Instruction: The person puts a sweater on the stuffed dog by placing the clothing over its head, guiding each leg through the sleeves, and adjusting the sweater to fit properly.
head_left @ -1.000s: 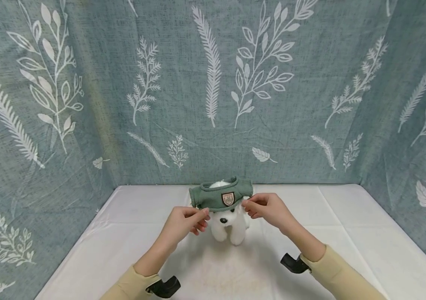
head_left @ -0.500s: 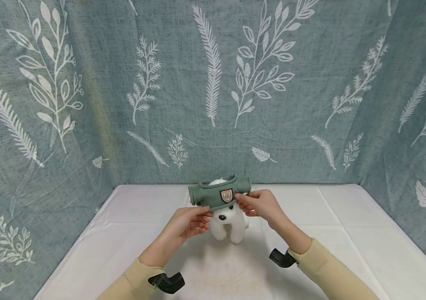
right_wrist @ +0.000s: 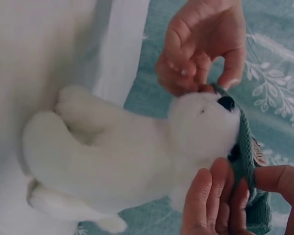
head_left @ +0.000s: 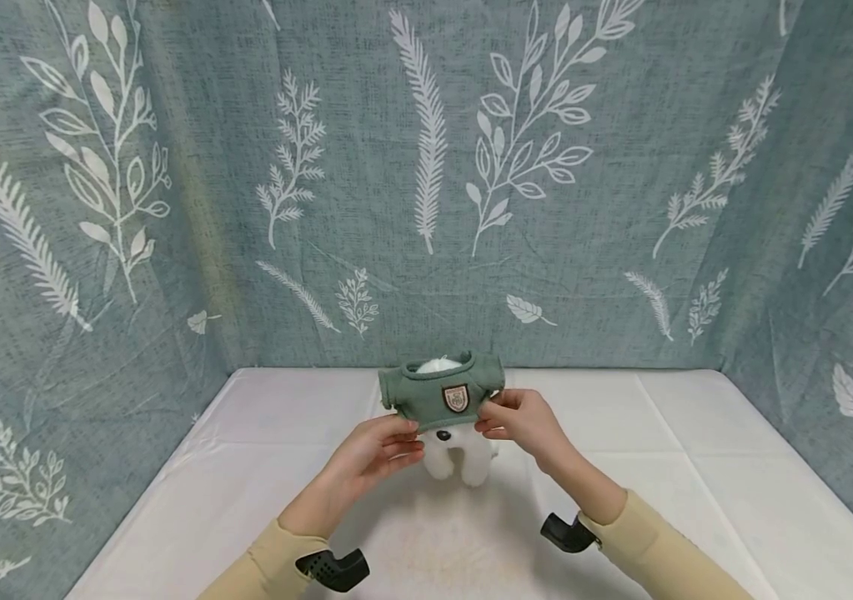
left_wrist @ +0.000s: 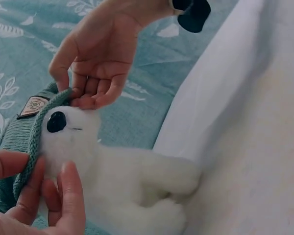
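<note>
A white plush dog (head_left: 477, 458) stands on the table facing me, its black nose showing. Over its head sits a small green sweater (head_left: 426, 400) with a shield-shaped badge (head_left: 455, 398); the eyes are covered in the head view, and a bit of white fur shows through the neck opening. My left hand (head_left: 377, 454) pinches the lower hem at the left, thumb outside and fingers under it, as the left wrist view shows. At the right, my right hand (head_left: 527, 423) pinches the same hem between thumb and fingers. In the right wrist view the plush body (right_wrist: 122, 152) is bare.
The table has a white cloth (head_left: 681, 483) with fold creases. Blue-green curtains (head_left: 366, 167) with white leaf prints hang behind and on both sides. A black wrist mount (head_left: 336, 570) is on the left sleeve, another mount (head_left: 570, 533) on the right.
The sweater's hem has come down over the dog's eyes to just above its nose. My right hand moved left from the sleeve side, then slightly down with the hem; the left pinches the hem.
</note>
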Available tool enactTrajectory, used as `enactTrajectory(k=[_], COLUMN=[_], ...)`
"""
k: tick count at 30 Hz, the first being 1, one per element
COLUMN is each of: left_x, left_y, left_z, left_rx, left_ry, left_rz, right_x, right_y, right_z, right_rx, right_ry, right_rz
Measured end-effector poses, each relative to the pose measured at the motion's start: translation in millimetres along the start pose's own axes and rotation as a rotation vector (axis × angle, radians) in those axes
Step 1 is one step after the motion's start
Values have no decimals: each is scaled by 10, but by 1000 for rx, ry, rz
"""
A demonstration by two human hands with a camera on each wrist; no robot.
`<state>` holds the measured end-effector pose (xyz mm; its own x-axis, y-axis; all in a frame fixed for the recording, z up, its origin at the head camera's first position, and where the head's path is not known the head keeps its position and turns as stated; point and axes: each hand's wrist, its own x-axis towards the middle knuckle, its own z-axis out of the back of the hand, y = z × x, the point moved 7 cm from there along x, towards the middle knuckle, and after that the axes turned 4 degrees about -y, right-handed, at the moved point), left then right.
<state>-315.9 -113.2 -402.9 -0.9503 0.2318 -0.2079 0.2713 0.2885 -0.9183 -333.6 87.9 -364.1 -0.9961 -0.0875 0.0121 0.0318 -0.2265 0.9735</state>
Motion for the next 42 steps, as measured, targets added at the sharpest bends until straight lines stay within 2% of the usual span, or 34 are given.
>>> enactTrajectory(k=[5,9,14,19,27,34,42], left_x=[3,16,24,39,36,83,119], left_y=[1,8,16,44,110,178,219], left_z=[-18,-48,-61,-53,3,17,34], left_rx=[-23,-36,-68,-39,-10,11,20], left_ry=[6,15,-2,-33,-12,-46,-106], left_rz=[-10,-28,-68,-93,-121,-130,-148], right_x=[-71,-101,-117,-146,-149,-134,-141], right_y=[-8,-48,-105,-138,-267,-419,-497], right_z=[-4,-21,-42,-22,-10,1,12], right_rx=[19,58,85,36,-74,-88,-85], right_ry=[-11,-21,17,19,19,12,-49], right_rz=[61,66,76,100,175,156,80])
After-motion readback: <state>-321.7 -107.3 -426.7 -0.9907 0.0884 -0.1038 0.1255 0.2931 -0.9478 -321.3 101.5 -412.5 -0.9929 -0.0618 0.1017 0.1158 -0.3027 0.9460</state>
